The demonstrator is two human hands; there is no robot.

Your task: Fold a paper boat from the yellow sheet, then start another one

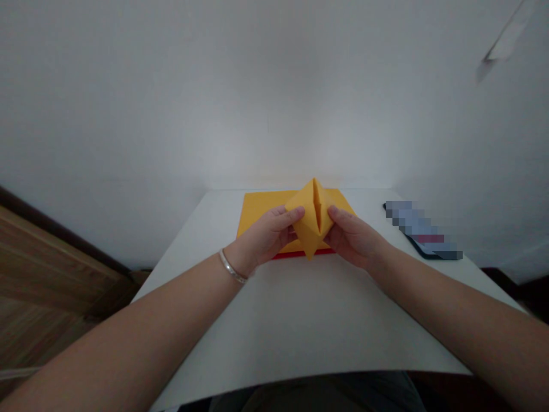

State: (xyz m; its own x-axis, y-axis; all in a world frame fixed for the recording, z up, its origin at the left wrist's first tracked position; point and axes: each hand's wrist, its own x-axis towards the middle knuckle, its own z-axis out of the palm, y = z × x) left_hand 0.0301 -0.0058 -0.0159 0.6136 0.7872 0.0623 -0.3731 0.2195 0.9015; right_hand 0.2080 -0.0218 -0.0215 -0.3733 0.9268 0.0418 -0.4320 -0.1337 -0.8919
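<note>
My left hand (pixel 268 237) and right hand (pixel 354 237) cover the sides of the folded orange paper (pixel 311 220), so I can't see how all its folds run. The flat yellow sheet (pixel 261 206) beneath it is partly hidden by that fold and my hands. Only a thin edge of the red layer (pixel 302 255) shows, too little to tell what it is. The dark-edged object (pixel 422 232) beside the white table's (pixel 300 320) right side is pixelated beyond naming. A pale streak (pixel 508 31) high on the wall is blurred and runs off the top edge. My left forearm (pixel 128 303) and right forearm (pixel 450 303) are cut off by the picture's edges, as is the wooden surface (pixel 43 274) at the left.
</note>
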